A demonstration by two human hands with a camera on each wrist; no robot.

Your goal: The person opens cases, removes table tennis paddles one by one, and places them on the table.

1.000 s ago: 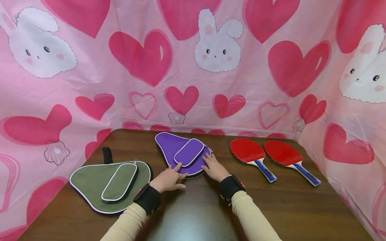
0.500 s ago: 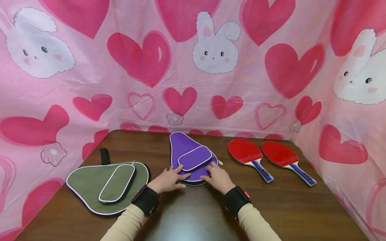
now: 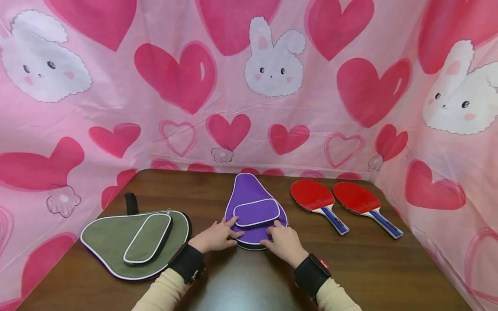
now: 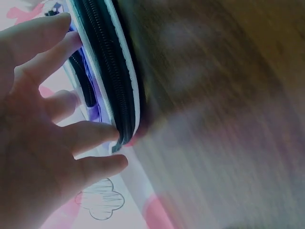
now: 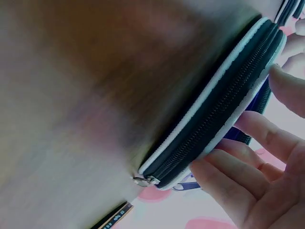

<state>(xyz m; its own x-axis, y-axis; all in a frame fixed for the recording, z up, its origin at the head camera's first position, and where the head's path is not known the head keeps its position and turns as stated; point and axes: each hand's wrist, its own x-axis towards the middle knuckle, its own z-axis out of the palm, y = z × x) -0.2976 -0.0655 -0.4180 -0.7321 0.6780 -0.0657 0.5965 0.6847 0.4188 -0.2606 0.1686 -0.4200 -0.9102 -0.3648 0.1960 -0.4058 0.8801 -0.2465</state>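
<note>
A purple table tennis paddle case (image 3: 249,188) with white piping and a front pocket (image 3: 256,212) lies flat mid-table, narrow end pointing away from me. My left hand (image 3: 218,236) rests spread fingers on its lower left part, by the pocket. On the lower right, my right hand (image 3: 285,242) touches the case with its fingers, thumb near the rounded edge. Both wrist views show the black zipper band (image 4: 107,57) along that edge; a metal zipper pull (image 5: 143,181) shows at one end in the right wrist view.
An olive green paddle case (image 3: 105,239) with a black strap (image 3: 131,204) lies at the left. Two red paddles (image 3: 312,195) with blue and white handles lie side by side at the right. Pink heart-and-rabbit cloth (image 3: 229,99) surrounds the back and sides of the wooden table (image 3: 249,280).
The purple case has turned clockwise under both hands, its narrow end swinging from the left to point straight away. It has also slid right and a little nearer.
</note>
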